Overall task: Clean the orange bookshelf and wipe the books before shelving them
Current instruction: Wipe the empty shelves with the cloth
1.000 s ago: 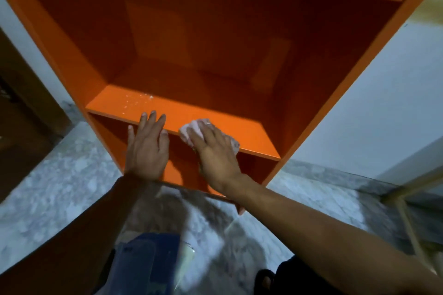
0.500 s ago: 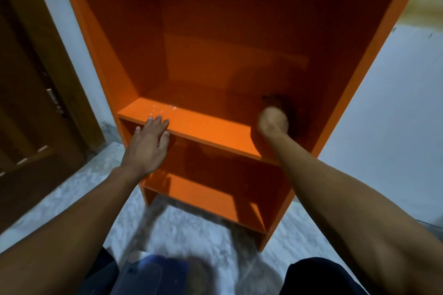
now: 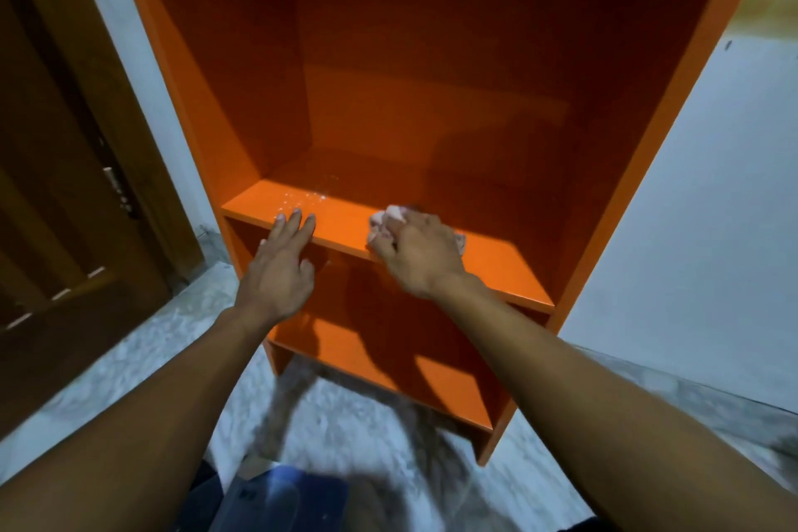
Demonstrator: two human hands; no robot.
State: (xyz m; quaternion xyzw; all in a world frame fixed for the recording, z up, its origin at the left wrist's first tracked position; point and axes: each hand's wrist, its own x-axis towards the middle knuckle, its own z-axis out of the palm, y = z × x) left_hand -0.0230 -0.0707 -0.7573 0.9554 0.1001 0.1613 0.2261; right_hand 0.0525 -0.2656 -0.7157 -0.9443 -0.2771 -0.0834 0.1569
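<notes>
On the middle board of the orange bookshelf (image 3: 432, 56), the right hand (image 3: 421, 257) grips a pale crumpled cloth (image 3: 388, 222) near the front edge, while the left hand (image 3: 278, 272) rests flat with straight fingers on this edge, beside white specks (image 3: 302, 199) on the board.

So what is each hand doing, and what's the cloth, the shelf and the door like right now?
left hand: fingers straight, resting on the front edge of the middle shelf, holding nothing.
right hand: curled round the cloth, pressing it on the shelf.
cloth: crumpled, mostly hidden under the hand.
middle shelf: no books on it, white specks near its left end.
bottom shelf: no books on it.
wooden door: cannot tell if shut.
</notes>
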